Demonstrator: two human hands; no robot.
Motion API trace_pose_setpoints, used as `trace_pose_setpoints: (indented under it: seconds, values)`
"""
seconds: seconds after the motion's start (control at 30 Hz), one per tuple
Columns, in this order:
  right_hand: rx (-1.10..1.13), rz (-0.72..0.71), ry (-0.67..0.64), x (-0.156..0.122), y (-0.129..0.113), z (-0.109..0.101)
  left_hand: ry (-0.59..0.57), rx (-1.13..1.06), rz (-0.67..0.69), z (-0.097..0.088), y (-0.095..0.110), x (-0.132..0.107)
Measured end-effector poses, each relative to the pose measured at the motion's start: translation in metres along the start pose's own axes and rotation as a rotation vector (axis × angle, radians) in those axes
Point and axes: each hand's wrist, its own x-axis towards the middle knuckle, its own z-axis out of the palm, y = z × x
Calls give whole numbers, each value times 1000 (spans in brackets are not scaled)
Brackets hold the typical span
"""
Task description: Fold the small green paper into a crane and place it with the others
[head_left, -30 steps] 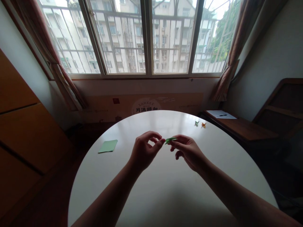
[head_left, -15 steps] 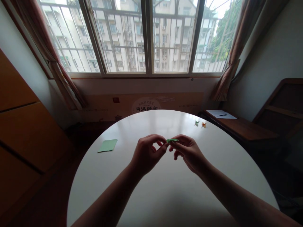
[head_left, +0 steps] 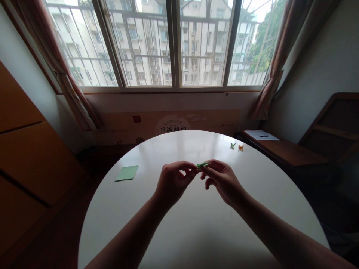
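Observation:
A small piece of folded green paper (head_left: 202,164) is held up over the middle of the round white table. My left hand (head_left: 177,180) pinches its left end between thumb and fingers. On the other side, my right hand (head_left: 220,176) grips it with thumb and forefinger, the lower fingers curled loosely beneath. The fingertips cover much of the paper, so its exact folded shape is hidden. Toward the far right edge stand a green paper crane (head_left: 232,146) and an orange paper crane (head_left: 241,148), side by side. Green square paper sheets (head_left: 126,173) lie at the left.
The white table (head_left: 179,231) has a curved edge. Behind it is a barred window (head_left: 202,48) with curtains at both sides. At the right, a wooden chair or bench (head_left: 294,151) bears a white sheet with a dark pen (head_left: 263,136). An orange-brown cabinet (head_left: 22,157) stands left.
The folded green paper has tilted a little and less of it shows at its right end. Both hands keep hold of it, with only slight finger movement.

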Motion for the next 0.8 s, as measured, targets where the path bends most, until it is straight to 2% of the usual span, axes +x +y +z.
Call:
trace_pose_setpoints:
  seconds: [0.2, 0.37, 0.47, 0.63, 0.8]
  values:
    - [-26, -2, 6, -1, 1, -1, -19, -98, -144, -1, 0, 1]
    - [-77, 2, 2, -2, 2, -1, -167, -156, -290, -3, -2, 4]
    - [-122, 0, -1, -2, 2, -2, -208, -190, -376, -3, -4, 7]
    - [-154, 59, -37, 0, 3, -4, -173, -284, -483, -1, -8, 9]
    - [-180, 85, -47, 0, 5, -4, -116, -325, -505, 2, -6, 9]
